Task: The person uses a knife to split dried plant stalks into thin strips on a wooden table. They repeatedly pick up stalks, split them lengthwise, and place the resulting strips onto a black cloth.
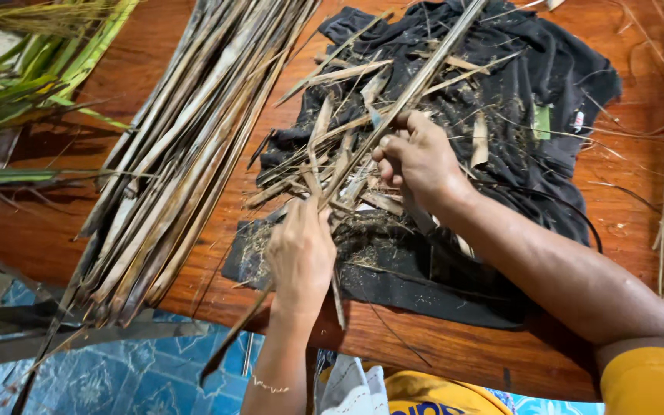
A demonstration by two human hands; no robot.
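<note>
Head view is showing both hands gripping one long dry leaf strip that is running diagonally from lower left to upper right over a black cloth. Left hand is clasping its lower part; right hand is pinching it farther up.

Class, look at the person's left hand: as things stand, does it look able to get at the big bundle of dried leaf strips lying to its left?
Probably yes. The left hand holds a long strip, but the bundle lies close beside it on the wooden table, with nothing between; it would need to free its grip first.
</note>
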